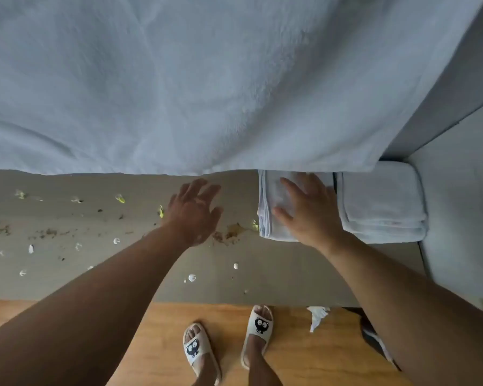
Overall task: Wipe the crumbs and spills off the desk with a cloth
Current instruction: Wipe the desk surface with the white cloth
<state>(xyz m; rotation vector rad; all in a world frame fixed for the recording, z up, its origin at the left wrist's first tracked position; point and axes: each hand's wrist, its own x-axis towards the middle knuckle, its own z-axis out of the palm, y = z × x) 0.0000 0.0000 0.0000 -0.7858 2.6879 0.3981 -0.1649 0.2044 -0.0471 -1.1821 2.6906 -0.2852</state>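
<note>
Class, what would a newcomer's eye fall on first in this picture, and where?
A huge pale sheet fills the upper half, ending at the desk's far side. Brown crumbs, a spill and white and yellow scraps litter the desk's left and middle. At the right, the right hand rests on a folded cloth, the left hand spread open by the spill.
</note>
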